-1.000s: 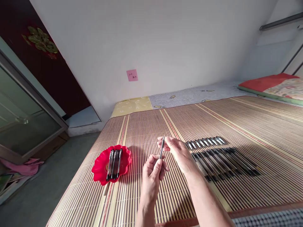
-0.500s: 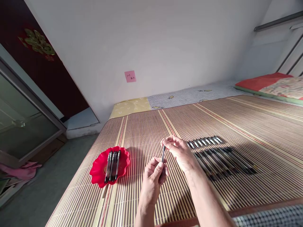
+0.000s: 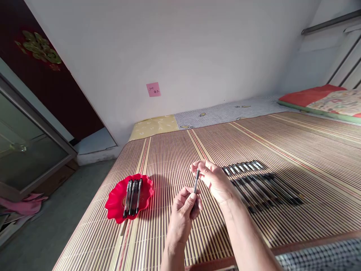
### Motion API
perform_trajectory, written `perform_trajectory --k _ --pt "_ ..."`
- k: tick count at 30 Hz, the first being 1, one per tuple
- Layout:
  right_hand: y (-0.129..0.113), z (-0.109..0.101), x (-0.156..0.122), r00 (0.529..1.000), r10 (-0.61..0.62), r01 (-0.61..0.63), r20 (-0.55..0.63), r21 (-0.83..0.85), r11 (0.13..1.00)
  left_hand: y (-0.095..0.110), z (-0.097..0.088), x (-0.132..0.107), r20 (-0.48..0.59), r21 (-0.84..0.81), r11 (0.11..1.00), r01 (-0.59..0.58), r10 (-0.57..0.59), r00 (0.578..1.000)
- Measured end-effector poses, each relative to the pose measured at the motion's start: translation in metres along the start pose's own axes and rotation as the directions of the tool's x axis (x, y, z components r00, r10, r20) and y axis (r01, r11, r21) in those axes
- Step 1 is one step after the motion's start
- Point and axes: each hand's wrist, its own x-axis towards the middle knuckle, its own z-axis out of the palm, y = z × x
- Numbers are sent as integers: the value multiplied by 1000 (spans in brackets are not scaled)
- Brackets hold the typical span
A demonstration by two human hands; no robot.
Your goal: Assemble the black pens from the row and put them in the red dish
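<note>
A slim dark pen (image 3: 196,183) stands slanted between my two hands above the mat. My left hand (image 3: 182,210) is closed around its lower part, thumb pressed along the barrel. At the upper tip, my right hand (image 3: 217,182) pinches the pen with thumb and fingers. To the left, several capped pens (image 3: 132,197) lie side by side in a red scalloped plate (image 3: 114,195). Right of my hands is a row of dark pen caps (image 3: 242,167) with pale labels. Below that row lie several capless pens (image 3: 266,192), partly behind my right hand and wrist.
A striped bamboo mat (image 3: 169,158) covers the bed. Folded red and floral bedding (image 3: 324,99) lies at the far right. A pink note (image 3: 153,89) is stuck on the white wall (image 3: 197,49). A glass-panelled door (image 3: 28,143) stands at the left.
My right fingers have shifted slightly at the pen's upper end, and the pen leans a little more to the right. The whole view has moved slightly. The other pens stay in place.
</note>
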Motion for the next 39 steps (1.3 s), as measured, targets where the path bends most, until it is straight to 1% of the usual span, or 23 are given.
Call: perform_trajectory --k 2,4,6,10,12,14,16,18,20,23,25,27,30,32,35,37,39 --pt "-4 2 -1 999 1 -6 44 125 992 1 0 -1 -5 -4 1000 11 -12 1000" --pt "-7 2 -3 998 2 -13 66 160 987 2 0 -1 -18 -14 1000 25 -26 1000" --pt "-9 1 -3 998 19 -26 53 125 992 3 1 -2 -18 -25 999 37 -37 999" --pt "-8 0 -2 998 55 -54 -16 81 995 4 2 -2 -5 -40 998 47 -47 999" --pt "-8 0 -2 999 48 -47 -2 116 992 4 1 -2 -9 -50 998 47 -47 999" --pt "-9 0 -3 999 31 -37 41 156 987 5 1 -2 -5 -56 997 46 -47 999" --pt "-10 1 -4 997 20 -31 70 153 988 4 0 -1 8 -58 997 50 -50 999" --pt "-10 0 -4 998 24 -32 66 121 992 4 -1 -1 17 -58 997 54 -53 998" --pt "-8 -1 -3 999 28 -31 35 92 995 4 0 0 19 -55 997 53 -52 998" --pt "-6 -2 -1 999 32 -32 0 86 996 5 1 -1 18 -52 997 55 -54 998" --pt "-6 -1 -1 1000 27 -28 8 117 993 6 2 -2 16 -57 997 59 -58 998" --pt "-7 -1 -3 999 16 -22 47 132 991 6 2 -2 18 -63 996 65 -64 998" --pt "-9 -1 -5 996 5 -12 93 69 998 6 1 -2 22 -67 995 74 -73 997" --pt "-9 -2 -5 997 5 -6 83 16 1000 5 0 -1 23 -59 996 70 -69 997" --pt "-4 -4 -2 1000 15 -15 23 -25 1000 3 0 0 11 -35 998 44 -44 999" --pt "-2 -4 0 1000 26 -26 9 -18 1000 3 0 1 -3 -32 999 36 -36 999" --pt "-2 -3 0 999 21 -22 35 36 999 3 1 1 -7 -43 998 44 -44 999"
